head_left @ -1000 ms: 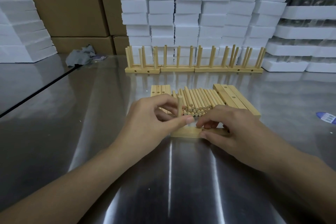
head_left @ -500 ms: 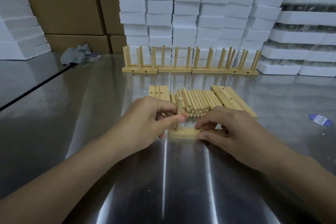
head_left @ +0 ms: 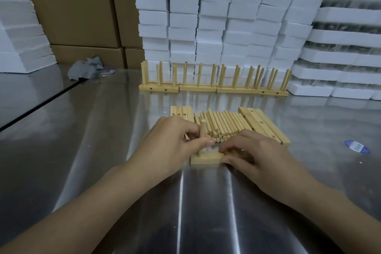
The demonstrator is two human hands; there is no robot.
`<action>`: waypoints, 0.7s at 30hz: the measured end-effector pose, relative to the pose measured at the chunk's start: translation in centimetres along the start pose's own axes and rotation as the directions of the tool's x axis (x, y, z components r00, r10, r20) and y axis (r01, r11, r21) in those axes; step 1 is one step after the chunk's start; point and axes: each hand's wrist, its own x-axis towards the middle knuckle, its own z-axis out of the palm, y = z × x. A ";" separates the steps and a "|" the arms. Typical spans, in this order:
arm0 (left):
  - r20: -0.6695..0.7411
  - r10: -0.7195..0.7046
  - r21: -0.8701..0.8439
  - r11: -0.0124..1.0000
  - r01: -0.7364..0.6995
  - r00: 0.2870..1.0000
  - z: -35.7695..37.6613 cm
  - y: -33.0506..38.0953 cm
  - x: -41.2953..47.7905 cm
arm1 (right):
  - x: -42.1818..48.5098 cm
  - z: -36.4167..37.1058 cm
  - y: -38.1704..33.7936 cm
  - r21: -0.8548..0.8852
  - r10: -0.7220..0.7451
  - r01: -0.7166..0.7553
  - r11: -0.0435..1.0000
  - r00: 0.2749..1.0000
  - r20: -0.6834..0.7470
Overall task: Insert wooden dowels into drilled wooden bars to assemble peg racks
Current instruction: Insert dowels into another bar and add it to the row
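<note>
Four finished racks (head_left: 214,88), seemingly, line the bench (head_left: 103,150) along its far edge. Left grip (head_left: 171,142) pinches one dowel (head_left: 203,129) upright in the bar (head_left: 206,158) the right grip (head_left: 254,151) clasps; many loose dowels (head_left: 225,122) await.

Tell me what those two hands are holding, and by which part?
The left hand pinches the upright dowel at its lower half; the right hand grips the wooden bar by its right portion.
</note>
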 end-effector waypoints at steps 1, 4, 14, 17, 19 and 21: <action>0.033 -0.011 -0.001 1.000 0.011 0.999 -0.3 0.0 0.1 | 0.1 0.0 -0.2 -0.018 0.000 0.000 1.000 1.000 -0.002; 0.116 -0.025 -0.028 0.999 0.029 0.993 -0.9 -0.1 0.4 | 0.3 -0.1 -0.5 -0.046 -0.004 0.003 0.999 1.000 -0.012; 0.201 -0.004 -0.007 1.000 0.006 0.979 -1.0 -0.8 0.7 | 2.9 -2.8 -0.1 0.044 0.015 -0.019 0.999 0.997 0.082; 0.151 0.023 0.069 0.997 -0.034 0.988 -0.6 -1.0 0.2 | 4.8 -3.2 0.2 -0.017 0.041 -0.042 0.999 0.996 -0.074; 0.154 0.041 0.124 0.990 -0.061 0.987 -0.4 -1.1 -0.3 | 5.9 -2.5 0.2 -0.110 0.028 -0.033 0.993 0.998 -0.048; 0.208 0.039 0.199 0.977 -0.081 0.977 -0.1 -1.4 -0.6 | 6.7 -1.4 0.2 -0.199 0.018 -0.011 0.980 0.999 0.033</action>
